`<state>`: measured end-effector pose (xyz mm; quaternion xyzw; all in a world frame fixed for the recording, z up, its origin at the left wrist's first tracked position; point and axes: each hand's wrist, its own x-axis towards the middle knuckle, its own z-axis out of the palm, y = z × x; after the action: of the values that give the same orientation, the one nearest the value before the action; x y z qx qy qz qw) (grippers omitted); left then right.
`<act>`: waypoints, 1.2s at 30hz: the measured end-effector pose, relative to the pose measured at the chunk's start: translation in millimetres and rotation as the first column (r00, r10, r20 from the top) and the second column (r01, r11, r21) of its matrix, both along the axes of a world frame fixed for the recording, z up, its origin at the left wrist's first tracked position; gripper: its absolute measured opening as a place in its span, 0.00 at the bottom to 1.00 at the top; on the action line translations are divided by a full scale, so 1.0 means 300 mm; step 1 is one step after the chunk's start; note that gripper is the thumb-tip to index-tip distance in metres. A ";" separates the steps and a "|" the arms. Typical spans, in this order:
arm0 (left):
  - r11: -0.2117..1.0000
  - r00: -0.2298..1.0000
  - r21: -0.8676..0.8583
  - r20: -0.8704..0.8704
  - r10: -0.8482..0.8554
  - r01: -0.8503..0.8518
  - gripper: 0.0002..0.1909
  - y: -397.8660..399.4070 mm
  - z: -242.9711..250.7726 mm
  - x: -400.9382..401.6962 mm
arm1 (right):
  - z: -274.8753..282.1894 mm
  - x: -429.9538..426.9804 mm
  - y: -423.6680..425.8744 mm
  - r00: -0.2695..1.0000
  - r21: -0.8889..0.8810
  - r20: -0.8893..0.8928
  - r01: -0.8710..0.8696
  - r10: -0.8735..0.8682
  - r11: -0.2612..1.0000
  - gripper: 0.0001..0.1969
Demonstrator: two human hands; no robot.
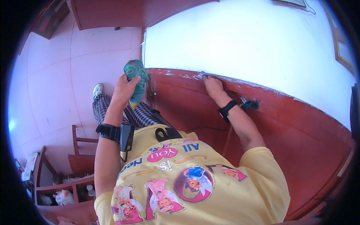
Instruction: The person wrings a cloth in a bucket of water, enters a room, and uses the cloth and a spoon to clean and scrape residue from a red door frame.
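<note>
My left hand (123,88) is closed around a bunched green cloth (136,80) with lighter lettering and a yellow tip, held up over the checked trousers. On the other side, my right hand (213,85) touches the top edge of the red wooden panel (182,104), where it meets the white wall (225,42). The fingertips are at a whitish, scuffed patch (202,74) on that edge; whether they hold anything small there cannot be made out. Below the right wrist, a green object (249,104) is fixed or hung on the panel.
A red wooden piece of furniture (112,14) stands at the top left. At the lower left are red shelves (56,185) with plastic bags and a small bottle, near a wooden chair or frame (84,139). A wooden frame (341,60) is at the right. The floor (50,84) is pale tile.
</note>
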<state>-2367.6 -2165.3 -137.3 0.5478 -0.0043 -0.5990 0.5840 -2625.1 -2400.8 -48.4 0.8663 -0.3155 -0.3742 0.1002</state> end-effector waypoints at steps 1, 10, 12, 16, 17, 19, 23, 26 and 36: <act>1.000 1.000 0.007 -0.004 0.004 -0.004 0.14 0.011 -0.012 -0.001 | -0.039 0.000 -0.012 0.995 0.022 -0.026 0.100 -0.099 0.995 0.15; 0.986 0.986 0.079 -0.076 0.151 -0.145 0.13 0.089 -0.028 0.026 | -0.001 -0.044 -0.047 0.998 0.052 -0.048 -0.028 0.031 0.998 0.11; 0.977 0.976 0.092 -0.084 0.200 -0.192 0.12 0.089 -0.015 0.020 | -0.041 -0.043 -0.053 0.996 0.059 -0.084 0.008 -0.003 0.998 0.11; 0.984 0.979 0.042 -0.095 0.179 -0.176 0.12 0.116 -0.063 -0.005 | -0.138 -0.032 -0.086 0.993 0.079 -0.111 -0.031 0.039 0.996 0.12; 0.981 0.975 0.050 -0.111 0.192 -0.188 0.12 0.121 -0.070 -0.009 | -0.121 -0.042 -0.091 0.995 0.101 -0.078 -0.049 0.057 0.994 0.12; 0.977 0.970 0.057 -0.127 0.209 -0.204 0.12 0.124 -0.061 -0.009 | -0.061 -0.041 -0.079 0.996 0.121 -0.045 -0.071 0.077 0.990 0.12; 0.981 0.971 0.077 -0.151 0.186 -0.177 0.12 0.114 -0.059 -0.031 | -0.019 -0.039 -0.061 0.999 0.059 -0.034 -0.019 0.021 0.998 0.13; 0.987 0.979 0.060 -0.134 0.155 -0.148 0.12 0.108 -0.071 -0.049 | -0.115 -0.046 -0.076 0.999 0.058 -0.047 -0.008 0.011 0.998 0.13; 0.987 0.986 0.103 -0.098 0.132 -0.122 0.12 0.121 -0.075 -0.051 | -0.062 -0.035 -0.055 0.998 0.069 -0.062 -0.028 0.032 0.997 0.11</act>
<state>-2383.0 -2129.1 -159.8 0.5426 0.0899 -0.5878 0.5933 -2635.5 -2417.5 -67.0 0.8615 -0.2864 -0.4103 0.0861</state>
